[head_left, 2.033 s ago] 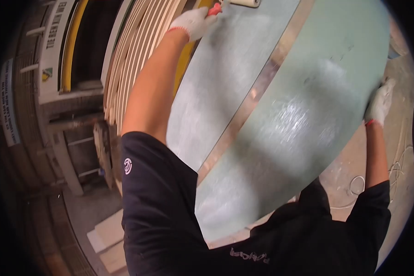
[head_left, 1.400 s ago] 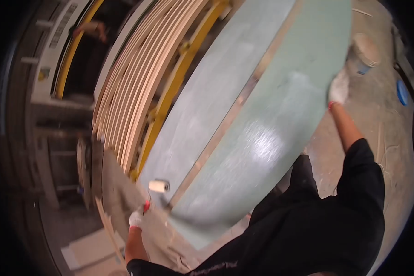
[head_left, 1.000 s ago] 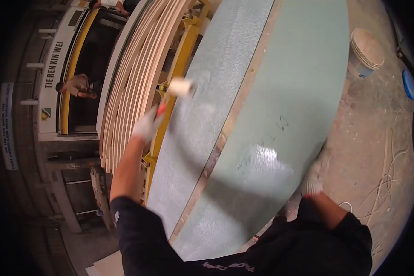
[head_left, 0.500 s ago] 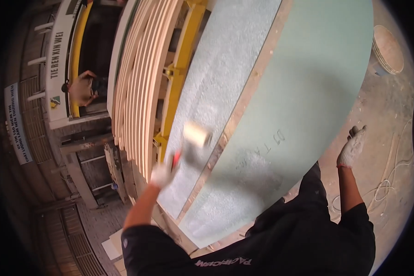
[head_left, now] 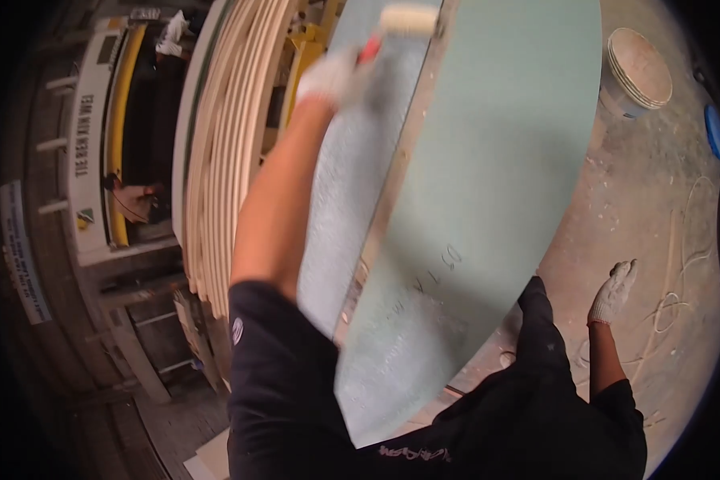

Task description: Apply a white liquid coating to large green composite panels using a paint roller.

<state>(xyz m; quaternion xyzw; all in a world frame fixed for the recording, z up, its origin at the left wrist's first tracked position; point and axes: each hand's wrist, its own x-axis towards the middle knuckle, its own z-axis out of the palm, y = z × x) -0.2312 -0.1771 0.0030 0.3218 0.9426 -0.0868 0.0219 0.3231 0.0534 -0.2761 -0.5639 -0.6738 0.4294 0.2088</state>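
Observation:
My left hand (head_left: 328,78), in a white knit glove, grips the red handle (head_left: 369,50) of a paint roller. The pale roller sleeve (head_left: 408,20) is at the far end of a long blue-grey panel (head_left: 340,200) with a wet, mottled sheen; motion blurs hand and roller. Beside that strip, to its right, lies a pale green panel (head_left: 496,152) with handwritten marks and whitish smears at its near end. My right hand (head_left: 614,294), gloved too, hangs over the floor at the right with its fingers loosely stretched and nothing in them.
A stack of long pale boards (head_left: 220,160) and a yellow metal frame (head_left: 306,52) border the panels on the left. A white bucket (head_left: 640,72), a blue round object (head_left: 715,132) and a loose cord (head_left: 670,312) are on the right-hand floor. Another person (head_left: 136,200) is by the machine.
My left hand and the roller have moved away from me along the blue-grey panel to its far end. My right hand hangs a little lower in view, and the whole view has shifted.

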